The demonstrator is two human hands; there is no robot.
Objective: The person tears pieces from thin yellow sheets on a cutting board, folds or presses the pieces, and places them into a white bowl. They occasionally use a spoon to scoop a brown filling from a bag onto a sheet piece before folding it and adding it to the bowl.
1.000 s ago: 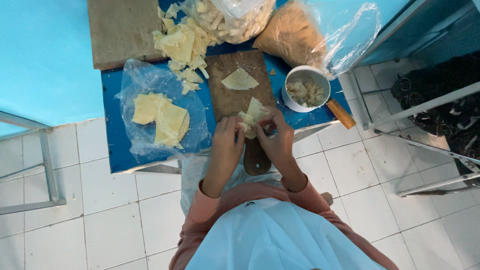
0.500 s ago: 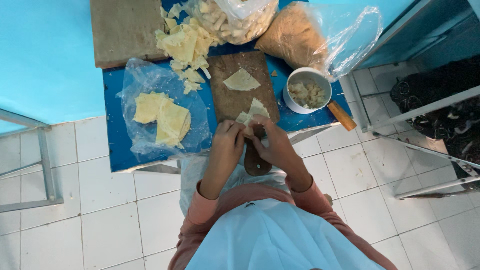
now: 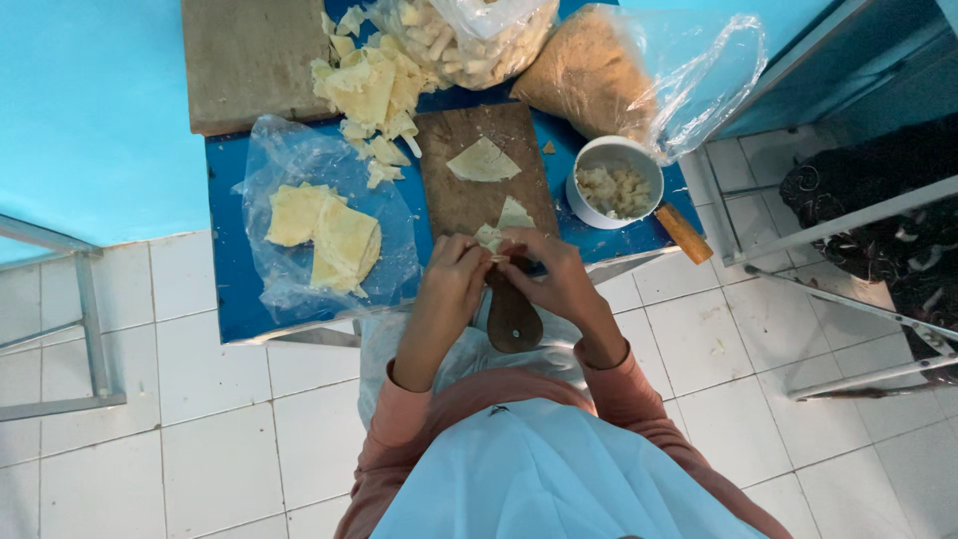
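My left hand [image 3: 451, 280] and my right hand [image 3: 544, 271] meet over the near end of a dark wooden cutting board [image 3: 469, 195]. Together they pinch a small pale piece of dough wrapper [image 3: 496, 240] between the fingertips. Another triangular wrapper [image 3: 483, 162] lies flat further up the board. The board's rounded handle [image 3: 512, 319] sticks out below my hands, over my lap. Just right of the board stands a white bowl [image 3: 617, 184] of chopped filling.
A small blue table [image 3: 232, 304] carries a clear plastic sheet with yellow wrapper sheets [image 3: 324, 232], a heap of wrapper scraps [image 3: 371, 85], a bag of finished pieces [image 3: 464, 35] and a bag of brown crumbs [image 3: 589, 75]. A metal frame [image 3: 858, 240] stands at right on white tiles.
Both hands drew closer together at the board's near end, folding the small wrapper between the fingertips. The rest has not moved.
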